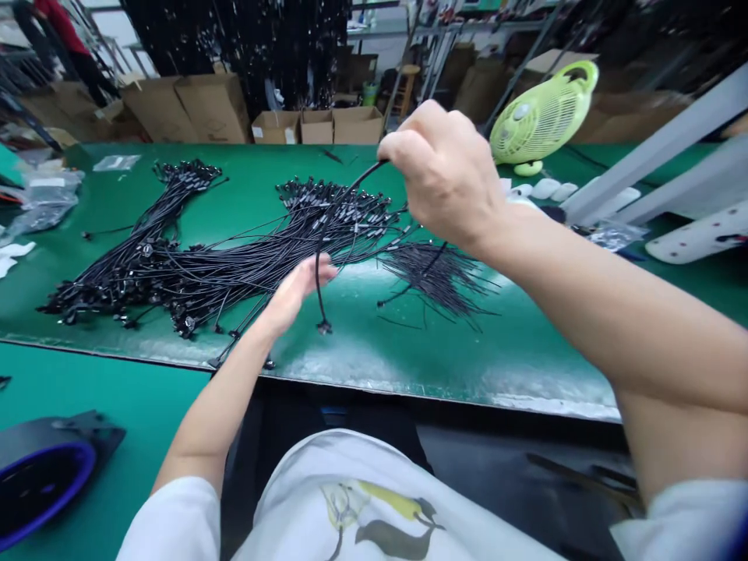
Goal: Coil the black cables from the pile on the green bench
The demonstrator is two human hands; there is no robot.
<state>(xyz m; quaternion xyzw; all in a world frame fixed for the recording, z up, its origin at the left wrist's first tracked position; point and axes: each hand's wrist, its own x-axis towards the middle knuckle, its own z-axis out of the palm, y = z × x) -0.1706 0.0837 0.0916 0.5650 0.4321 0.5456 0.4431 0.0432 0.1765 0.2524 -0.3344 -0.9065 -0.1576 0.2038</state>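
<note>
My right hand [445,173] is raised above the green table [409,343], its fingers closed on one end of a thin black cable [319,257] that arcs down and ends in a small plug near the table's front. My left hand [298,292] reaches out beside the hanging cable, fingers stretched towards the pile, holding nothing that I can see. A large heap of black cables [234,257] spreads across the table's left and middle. A smaller fan of thin black ties [435,276] lies under my right wrist.
A lime-green fan [543,117] stands at the back right beside white rails [660,167]. Cardboard boxes [315,125] line the far edge. Plastic bags [44,202] lie at the left. A black and blue object [40,475] sits at the lower left. A person [58,35] stands far back left.
</note>
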